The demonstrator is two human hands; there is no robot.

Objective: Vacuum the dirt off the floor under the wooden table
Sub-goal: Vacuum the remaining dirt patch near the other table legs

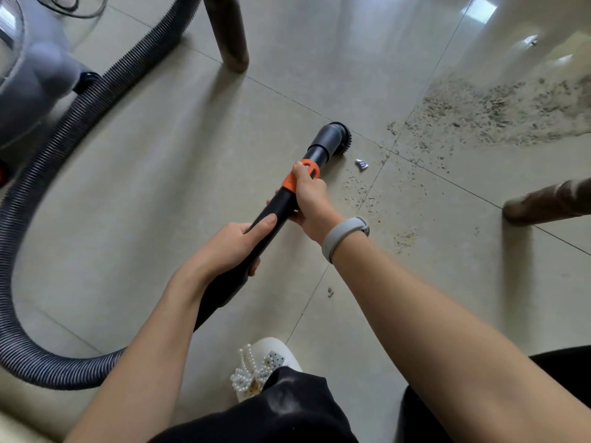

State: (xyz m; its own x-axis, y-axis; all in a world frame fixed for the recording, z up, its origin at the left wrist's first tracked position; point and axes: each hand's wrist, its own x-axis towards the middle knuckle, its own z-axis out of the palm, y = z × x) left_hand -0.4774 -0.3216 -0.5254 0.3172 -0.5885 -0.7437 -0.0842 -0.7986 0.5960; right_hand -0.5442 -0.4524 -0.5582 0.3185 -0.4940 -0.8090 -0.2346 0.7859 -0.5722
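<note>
Nearest me, my left hand (235,243) wraps the black wand (256,238) low to steer it. My right hand (308,195), at twelve o'clock of the left, curls round the orange collar (299,175), aiming the brush nozzle (334,137), which sits on the floor tiles (160,155). The dirt (499,110) lies at two o'clock beyond, between the table legs (228,30), so reach likely matters.

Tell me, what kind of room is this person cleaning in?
Most likely a room in a home, perhaps a dining area. The floor is glossy pale tile, wooden furniture legs stand on it, and a household canister vacuum with a ribbed hose sits nearby. The person wears a beaded indoor slipper.
</note>
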